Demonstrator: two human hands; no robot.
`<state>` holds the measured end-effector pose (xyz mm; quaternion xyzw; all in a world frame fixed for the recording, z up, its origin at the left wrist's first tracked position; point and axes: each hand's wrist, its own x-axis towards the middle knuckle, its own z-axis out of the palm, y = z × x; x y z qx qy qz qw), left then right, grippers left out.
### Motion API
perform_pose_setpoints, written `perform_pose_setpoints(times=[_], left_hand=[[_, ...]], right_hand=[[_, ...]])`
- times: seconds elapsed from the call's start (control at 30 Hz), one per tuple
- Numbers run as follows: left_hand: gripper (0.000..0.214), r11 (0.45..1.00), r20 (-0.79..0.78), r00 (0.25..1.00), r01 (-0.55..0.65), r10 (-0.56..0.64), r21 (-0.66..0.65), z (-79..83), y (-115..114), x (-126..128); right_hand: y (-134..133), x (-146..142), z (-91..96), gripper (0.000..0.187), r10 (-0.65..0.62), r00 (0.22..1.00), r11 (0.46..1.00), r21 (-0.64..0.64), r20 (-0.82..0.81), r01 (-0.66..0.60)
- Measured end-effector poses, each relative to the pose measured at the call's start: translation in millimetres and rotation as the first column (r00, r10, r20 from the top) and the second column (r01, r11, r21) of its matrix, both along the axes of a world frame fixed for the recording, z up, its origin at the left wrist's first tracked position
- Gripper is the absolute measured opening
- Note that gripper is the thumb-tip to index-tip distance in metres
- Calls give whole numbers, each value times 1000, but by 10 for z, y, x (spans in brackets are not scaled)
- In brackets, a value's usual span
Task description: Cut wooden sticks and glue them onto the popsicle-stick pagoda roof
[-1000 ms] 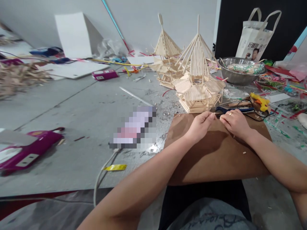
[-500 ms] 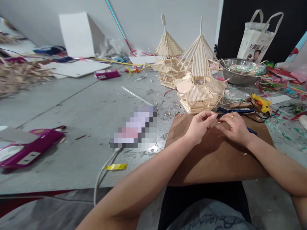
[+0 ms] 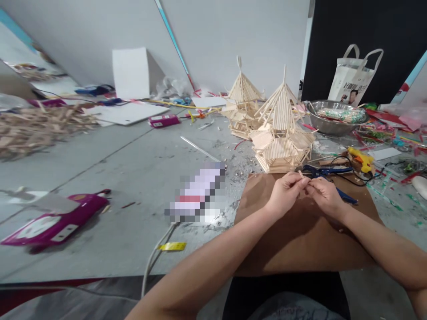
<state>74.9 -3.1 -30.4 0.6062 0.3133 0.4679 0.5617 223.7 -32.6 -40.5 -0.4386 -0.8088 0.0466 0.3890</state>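
Note:
My left hand [image 3: 286, 194] is closed in a pinch on a short pale wooden stick [image 3: 300, 174], whose tip sticks up between the fingers. Against its fingertips, my right hand [image 3: 324, 195] pinches at the same piece; most of it is hidden. Both hands are over a brown board [image 3: 287, 240] at the table's near edge. Just beyond them stands a small pavilion model [image 3: 280, 146] built of wooden sticks, with a pointed roof. Blue-handled pliers [image 3: 347, 195] lie by my right hand, partly covered by it.
A second stick pavilion [image 3: 242, 95] stands behind. To the right are a yellow glue gun [image 3: 362, 159] with a black cord and a steel bowl [image 3: 330, 126] of wrapped sticks. A blurred-out phone [image 3: 196, 191] on a cable and a purple power strip [image 3: 76, 218] lie left.
My right fingers have closed in against my left fingertips, and the stick's tip now shows above them. The view has tilted up and turned slightly left.

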Motion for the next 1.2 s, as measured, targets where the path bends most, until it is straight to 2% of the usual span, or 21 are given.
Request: perform_pose_setpoints(times=[0.1,0.17,0.23,0.33,0.43,0.53,0.63,0.73,0.83,0.97,1.07,1.2], left_hand=[[30,997,46,996,-73,74,-38,291,101,-102],[30,993,96,989,-114,116,-32,483,227,-186],[33,991,135,982,-134,136,-23,608,378,-247],[35,982,198,962,-180,189,-60,654,586,-261],[36,980,231,956,-159,183,-119,624,708,-214],[38,978,273,945,-139,179,-157,612,745,-162],[42,967,306,928,-153,212,-205,616,753,-115],[42,944,335,900,-193,278,-266,605,776,-56],[41,918,369,860,-241,353,-316,576,813,8],[42,908,388,835,-281,390,-310,548,850,65],[44,907,392,828,-300,401,-296,546,865,78],[45,904,396,820,-313,413,-292,546,886,85]], right_hand=[[48,44,165,31,2,995,999,32,103,-5],[96,79,350,27,-26,991,998,64,134,17],[161,96,579,24,-76,987,993,100,142,62],[311,74,938,21,-141,975,977,185,173,109],[529,3,1243,20,-168,954,957,274,248,97],[766,-112,1468,21,-192,910,945,321,368,69],[966,-271,1633,25,-224,834,943,328,504,55],[1117,-451,1765,29,-199,730,962,272,654,20],[1238,-611,1867,31,-134,592,988,156,795,13],[1368,-752,1952,30,-38,415,999,18,909,51],[1433,-819,1985,28,37,350,995,-68,936,76],[1504,-881,1986,29,138,336,978,-182,932,103]])
